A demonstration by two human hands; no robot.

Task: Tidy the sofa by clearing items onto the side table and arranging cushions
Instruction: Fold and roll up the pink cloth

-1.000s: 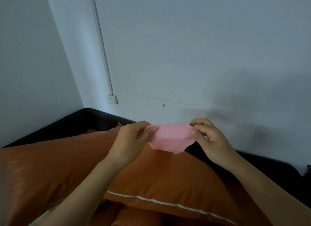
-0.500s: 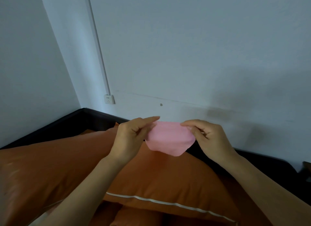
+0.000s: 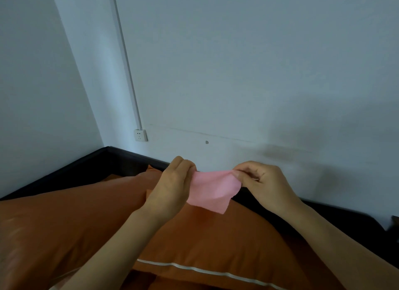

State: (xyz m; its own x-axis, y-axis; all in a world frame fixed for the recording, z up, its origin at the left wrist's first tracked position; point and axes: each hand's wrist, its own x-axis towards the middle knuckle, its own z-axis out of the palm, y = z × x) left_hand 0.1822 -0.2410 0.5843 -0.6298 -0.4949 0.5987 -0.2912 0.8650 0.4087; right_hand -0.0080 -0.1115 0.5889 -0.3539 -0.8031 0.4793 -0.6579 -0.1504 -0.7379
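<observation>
A small pink cloth (image 3: 213,192) hangs in the air above the orange cushions. My left hand (image 3: 172,186) pinches its left edge and my right hand (image 3: 261,179) pinches its right top corner, so the cloth is stretched between them with its lower part drooping. An orange cushion with a white piping stripe (image 3: 216,244) lies under my hands. A second orange cushion (image 3: 64,225) leans to the left of it. Both rest on a sofa with a dark frame (image 3: 71,171).
The sofa sits in a corner of pale walls. A white wall socket (image 3: 140,135) with a cable duct (image 3: 127,60) running up is behind the sofa's back left corner. A dark object (image 3: 394,222) shows at the right edge.
The cloth has been drawn out wider between my hands and now hangs lower at its right bottom corner. My left fingers have curled back onto its edge. The cushions have not moved.
</observation>
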